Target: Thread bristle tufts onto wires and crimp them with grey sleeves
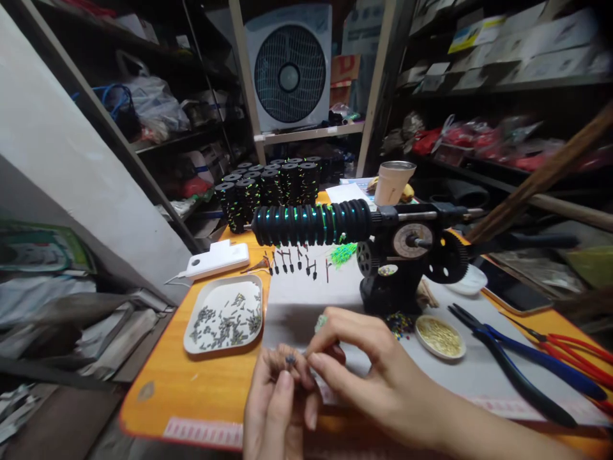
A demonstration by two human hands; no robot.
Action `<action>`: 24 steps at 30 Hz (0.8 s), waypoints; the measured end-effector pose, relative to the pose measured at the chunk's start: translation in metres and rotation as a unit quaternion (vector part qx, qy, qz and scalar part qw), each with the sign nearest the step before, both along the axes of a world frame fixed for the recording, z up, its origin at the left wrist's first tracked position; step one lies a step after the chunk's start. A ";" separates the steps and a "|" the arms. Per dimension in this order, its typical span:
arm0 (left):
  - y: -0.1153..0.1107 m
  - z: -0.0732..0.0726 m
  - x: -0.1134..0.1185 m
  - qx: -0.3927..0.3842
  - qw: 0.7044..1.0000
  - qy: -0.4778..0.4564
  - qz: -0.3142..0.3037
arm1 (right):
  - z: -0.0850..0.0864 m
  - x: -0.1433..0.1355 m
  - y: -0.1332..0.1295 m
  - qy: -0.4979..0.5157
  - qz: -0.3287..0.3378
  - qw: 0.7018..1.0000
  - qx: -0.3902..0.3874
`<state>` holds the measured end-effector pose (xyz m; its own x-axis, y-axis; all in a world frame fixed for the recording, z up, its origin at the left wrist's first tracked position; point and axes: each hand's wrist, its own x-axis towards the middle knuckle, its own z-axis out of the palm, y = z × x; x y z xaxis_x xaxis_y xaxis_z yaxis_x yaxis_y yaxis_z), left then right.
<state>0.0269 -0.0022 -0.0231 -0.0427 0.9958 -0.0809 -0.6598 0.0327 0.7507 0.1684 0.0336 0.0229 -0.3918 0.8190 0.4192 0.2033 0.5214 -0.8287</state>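
My left hand [278,402] is closed near the table's front edge, thumb and fingers pinching a small dark grey piece [290,361]. Right beside it, my right hand [368,364] has its thumb and index finger pinched together at the left fingertips. What it holds, if anything, is too small to make out. A pale green thing [320,323] shows at the right hand's fingers. Behind the hands, a row of black foam spools [311,222] with shiny green-blue line sits on the shaft of a black winding machine [395,255]. Several small dark pieces [291,260] hang below the spools.
On the left stand a white tray [191,345] of small grey pieces and a white power strip [218,260]. Rightward lie a dish [463,354] of gold bits, blue-handled pliers [517,358], red-handled pliers [569,345] and a phone [512,284]. More black spools [268,185] stand behind.
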 end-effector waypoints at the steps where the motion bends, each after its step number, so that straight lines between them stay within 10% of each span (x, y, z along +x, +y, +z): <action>1: -0.001 -0.001 0.001 -0.001 1.000 0.000 0.002 | -0.001 0.000 0.001 0.011 0.000 1.000 -0.016; 13: -0.007 0.000 0.021 0.072 0.962 0.240 0.113 | -0.002 -0.004 -0.001 0.000 -0.030 0.999 0.016; 24: -0.003 -0.003 0.014 0.017 0.995 -0.006 0.096 | -0.005 0.002 0.001 -0.017 -0.005 0.999 0.037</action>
